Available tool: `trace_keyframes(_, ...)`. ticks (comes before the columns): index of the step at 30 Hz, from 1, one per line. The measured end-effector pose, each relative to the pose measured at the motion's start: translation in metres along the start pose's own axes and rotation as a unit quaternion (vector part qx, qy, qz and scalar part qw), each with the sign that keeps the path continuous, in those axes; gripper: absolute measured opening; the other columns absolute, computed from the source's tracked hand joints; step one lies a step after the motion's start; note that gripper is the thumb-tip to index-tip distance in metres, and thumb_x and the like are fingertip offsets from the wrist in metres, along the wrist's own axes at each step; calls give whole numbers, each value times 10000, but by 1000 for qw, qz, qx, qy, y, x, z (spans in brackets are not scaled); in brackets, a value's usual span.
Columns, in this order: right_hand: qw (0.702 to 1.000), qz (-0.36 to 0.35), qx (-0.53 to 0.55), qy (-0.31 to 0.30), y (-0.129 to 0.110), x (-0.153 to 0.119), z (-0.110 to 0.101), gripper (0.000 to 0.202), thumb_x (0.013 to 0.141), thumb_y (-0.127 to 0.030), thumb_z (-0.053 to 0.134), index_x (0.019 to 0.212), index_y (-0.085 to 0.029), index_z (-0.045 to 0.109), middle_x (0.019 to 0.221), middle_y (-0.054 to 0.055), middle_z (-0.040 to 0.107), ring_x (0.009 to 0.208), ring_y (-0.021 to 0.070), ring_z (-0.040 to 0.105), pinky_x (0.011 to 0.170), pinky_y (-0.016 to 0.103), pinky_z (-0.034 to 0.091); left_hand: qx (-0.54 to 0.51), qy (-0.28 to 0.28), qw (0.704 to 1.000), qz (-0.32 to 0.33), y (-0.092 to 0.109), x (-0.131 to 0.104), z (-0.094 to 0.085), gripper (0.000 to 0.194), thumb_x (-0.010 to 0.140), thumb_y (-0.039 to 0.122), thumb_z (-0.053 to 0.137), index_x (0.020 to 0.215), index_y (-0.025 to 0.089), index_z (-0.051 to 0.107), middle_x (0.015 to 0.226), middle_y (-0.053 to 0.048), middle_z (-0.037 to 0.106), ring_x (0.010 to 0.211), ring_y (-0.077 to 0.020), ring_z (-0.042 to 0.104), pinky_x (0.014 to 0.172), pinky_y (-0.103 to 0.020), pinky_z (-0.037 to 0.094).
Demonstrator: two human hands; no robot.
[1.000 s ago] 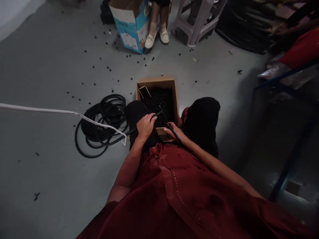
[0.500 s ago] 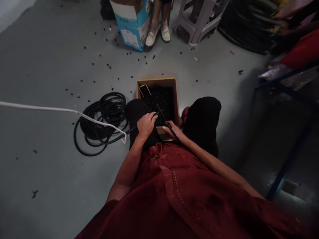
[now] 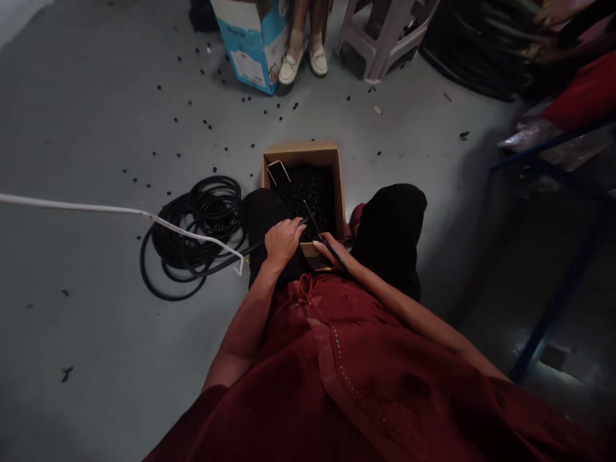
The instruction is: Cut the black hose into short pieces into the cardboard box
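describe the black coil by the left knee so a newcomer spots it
Find the open brown box near the picture's centre. On the floor to its left, beyond the left knee, lies a loose black coil. Unlike the white cable crossing it in view, it is many-looped, and one strand leads to the left hand.

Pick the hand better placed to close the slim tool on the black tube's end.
Right, probably. The right hand already holds the slim dark tool, apparently scissors, beside the tube's end over the box. The left hand is busy gripping the black tube.
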State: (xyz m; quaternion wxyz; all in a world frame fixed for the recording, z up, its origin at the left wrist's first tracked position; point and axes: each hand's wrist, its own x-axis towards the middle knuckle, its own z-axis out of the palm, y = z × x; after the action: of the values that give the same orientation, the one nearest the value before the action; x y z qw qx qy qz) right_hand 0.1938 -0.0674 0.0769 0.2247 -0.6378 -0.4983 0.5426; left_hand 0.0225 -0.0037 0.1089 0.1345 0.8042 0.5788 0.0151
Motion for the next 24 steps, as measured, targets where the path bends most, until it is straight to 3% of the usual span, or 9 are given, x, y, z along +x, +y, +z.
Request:
trace_keyframes(4,1000,3,-1,-6,5,-1,1,438,882,-593,472,1103,-221,542,787,5,594,739,189,558,666,305,430,12,0,1000,9,1,0,1,409,1015,459,368,1261,285,644,1015,-62,716,962,-212,652,742,-299,424)
trace_keyframes(24,998,-33,-51,11,27,7,6,330,867,-539,477,954,-222,506,764,11,586,769,201,556,678,281,405,94,-24,994,47,5,-1,4,398,1032,432,307,1174,238,624,974,-69,683,939,-220,627,739,-334,376)
